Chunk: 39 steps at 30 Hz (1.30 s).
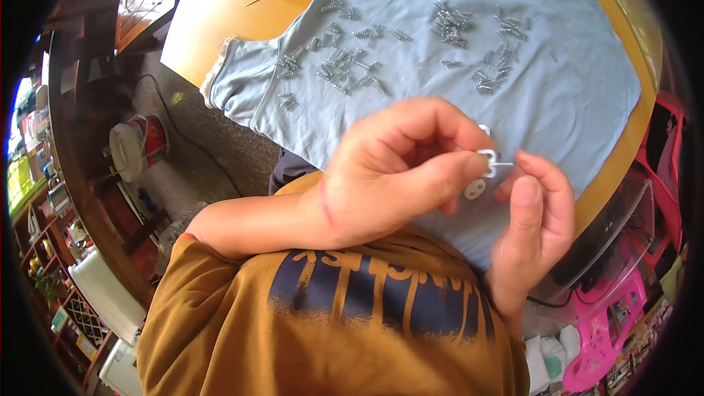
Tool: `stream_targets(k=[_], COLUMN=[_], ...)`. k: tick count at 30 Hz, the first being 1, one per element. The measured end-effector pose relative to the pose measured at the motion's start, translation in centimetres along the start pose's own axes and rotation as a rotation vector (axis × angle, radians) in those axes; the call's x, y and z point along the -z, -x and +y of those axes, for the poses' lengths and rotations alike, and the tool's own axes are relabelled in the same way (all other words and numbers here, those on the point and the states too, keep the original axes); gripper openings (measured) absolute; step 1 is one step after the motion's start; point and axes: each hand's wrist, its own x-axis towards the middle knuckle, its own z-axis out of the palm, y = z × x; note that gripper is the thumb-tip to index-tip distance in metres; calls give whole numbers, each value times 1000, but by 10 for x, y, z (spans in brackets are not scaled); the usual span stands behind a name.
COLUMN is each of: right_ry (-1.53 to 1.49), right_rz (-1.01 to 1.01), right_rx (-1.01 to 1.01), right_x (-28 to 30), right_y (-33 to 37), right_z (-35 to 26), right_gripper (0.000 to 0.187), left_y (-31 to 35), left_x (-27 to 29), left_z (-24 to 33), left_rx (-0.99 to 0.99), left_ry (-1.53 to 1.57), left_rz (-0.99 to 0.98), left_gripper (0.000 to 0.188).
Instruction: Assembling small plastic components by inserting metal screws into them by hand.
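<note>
Far left, floor clutter: a red-and-white round container (pixel 138 148) by a dark cable, well apart from the work. The person's left hand (pixel 400 172) was curled narrow, thumb and forefinger pinched on a small white clip (pixel 486 161) just above the front edge of the surface (pixel 220 7). A thin screw (pixel 503 165) stuck out of the clip, long axis roughly horizontal, tip pointing right toward the right hand (pixel 532 231). The right hand's fingers were half-curled, fingertips just beside the screw; couldn't tell if they gripped it. Another white clip (pixel 474 189) lay just below the held one on the grey-blue cloth (pixel 587 95). Loose screws (pixel 345 66) were scattered across the cloth further back.
</note>
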Motion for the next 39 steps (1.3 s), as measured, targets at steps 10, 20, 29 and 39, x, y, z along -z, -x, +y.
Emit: stream_targets(k=[10, 20, 29, 39], right_ry=[940, 906, 99, -381], right_rz=[-185, -321, -109, -151], right_rx=[282, 407, 49, -108], right_x=[3, 10, -7, -6], right_y=[8, 12, -4, -14], right_z=[-3, -1, -11, -6], right_gripper=[30, 25, 14, 19], left_y=[23, 22, 10, -4], left_x=[27, 28, 7, -11], left_z=[-6, -4, 5, -5], left_rx=[-55, -69, -27, -100], left_ry=[-70, -51, 107, 186], left_rz=[90, 82, -6, -112], left_gripper=[9, 7, 7, 9])
